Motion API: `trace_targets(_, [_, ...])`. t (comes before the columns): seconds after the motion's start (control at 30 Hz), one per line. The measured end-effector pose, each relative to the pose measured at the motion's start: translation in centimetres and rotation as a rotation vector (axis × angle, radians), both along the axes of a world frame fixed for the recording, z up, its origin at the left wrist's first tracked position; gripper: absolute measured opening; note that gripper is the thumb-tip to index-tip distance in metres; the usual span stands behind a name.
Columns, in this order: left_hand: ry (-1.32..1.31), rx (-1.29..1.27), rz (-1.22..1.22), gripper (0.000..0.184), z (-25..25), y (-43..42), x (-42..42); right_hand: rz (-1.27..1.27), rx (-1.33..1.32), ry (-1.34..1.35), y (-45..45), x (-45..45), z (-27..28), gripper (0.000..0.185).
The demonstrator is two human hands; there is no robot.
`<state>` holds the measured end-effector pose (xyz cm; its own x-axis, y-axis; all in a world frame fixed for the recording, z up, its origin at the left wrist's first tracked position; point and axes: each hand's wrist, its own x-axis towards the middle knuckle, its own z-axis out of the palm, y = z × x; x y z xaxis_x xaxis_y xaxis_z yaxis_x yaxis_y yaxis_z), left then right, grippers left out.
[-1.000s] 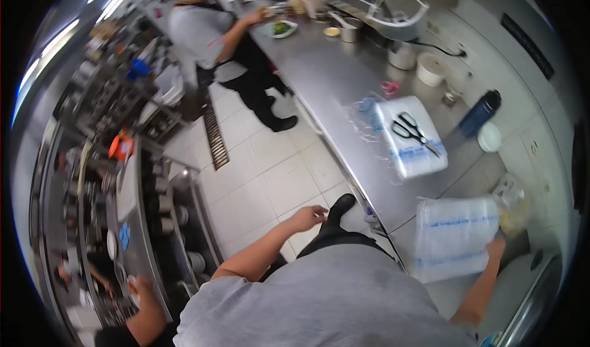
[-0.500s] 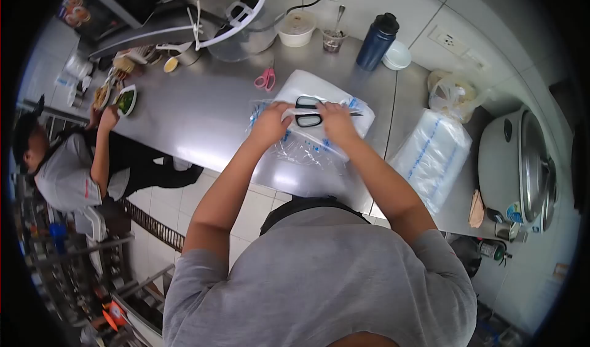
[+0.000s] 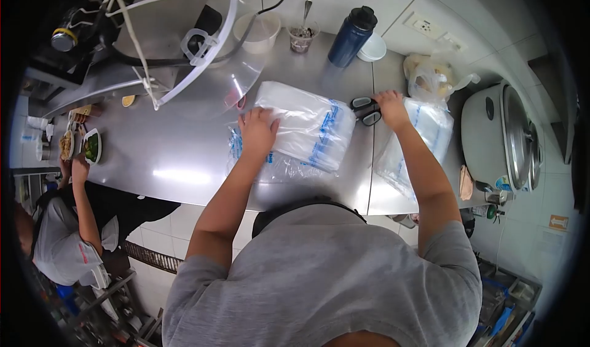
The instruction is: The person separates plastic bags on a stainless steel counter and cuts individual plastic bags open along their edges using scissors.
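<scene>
Apparently scissors-handling is in hand. My left hand (image 3: 258,129) rests, fingers spread, on the flat clear-plastic bag pack with blue print (image 3: 301,122), mid-frame. My right hand (image 3: 392,108) meets the black-and-grey looped scissors (image 3: 367,110), right of centre; grip unclear. Shifting them calls for a firm pinch. Blue lettering: illegible.

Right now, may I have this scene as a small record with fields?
left hand: on the left end of a stack of translucent plastic bags with blue print
right hand: at black-handled scissors, blades not visible
back of steel counter: upright dark blue bottle with black lid, beside white round bowl
co-worker's hand: at white dish of green food
</scene>
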<state>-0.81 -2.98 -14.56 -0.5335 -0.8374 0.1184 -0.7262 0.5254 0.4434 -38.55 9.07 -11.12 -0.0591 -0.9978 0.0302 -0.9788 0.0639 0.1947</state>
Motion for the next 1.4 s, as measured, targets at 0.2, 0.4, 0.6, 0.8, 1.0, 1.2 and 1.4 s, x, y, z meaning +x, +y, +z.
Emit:
trace_targets(0.2, [0.08, -0.075, 0.0, 0.018, 0.5, -1.4, -0.8, -0.03, -0.491, -0.347, 0.2, 9.2, -2.2, 0.034])
trace_targets(0.4, [0.513, 0.129, -0.099, 0.023, 1.0, -1.1, 0.4, 0.031, -0.388, -0.334, 1.6, 13.8, -3.0, 0.044])
trace_targets(0.6, [0.588, 0.441, -0.339, 0.034, 7.5, 2.1, 4.3, 0.069, -0.154, -0.943, 0.8, 17.4, 6.6, 0.069])
trace_targets(0.8, [0.651, 0.533, -0.518, 0.041, 13.0, 3.6, 8.4, 0.176, 0.547, -1.266, 0.1, 21.1, 11.7, 0.041])
trace_targets(1.0, [1.111, 0.279, -0.135, 0.06, 18.3, 2.4, 9.2, 0.14, -0.215, -1.885, 2.3, 20.1, 20.8, 0.016])
trace_targets(1.2, [1.154, 0.901, 0.353, 0.064, 10.1, 2.1, 9.6, -0.545, -0.739, -1.7, 4.3, 14.9, 11.9, 0.013])
trace_targets(1.4, [0.704, 0.845, 0.067, 0.045, 5.5, -5.0, 5.4, -0.896, -0.813, -1.8, 8.5, 14.8, 0.1, 0.021])
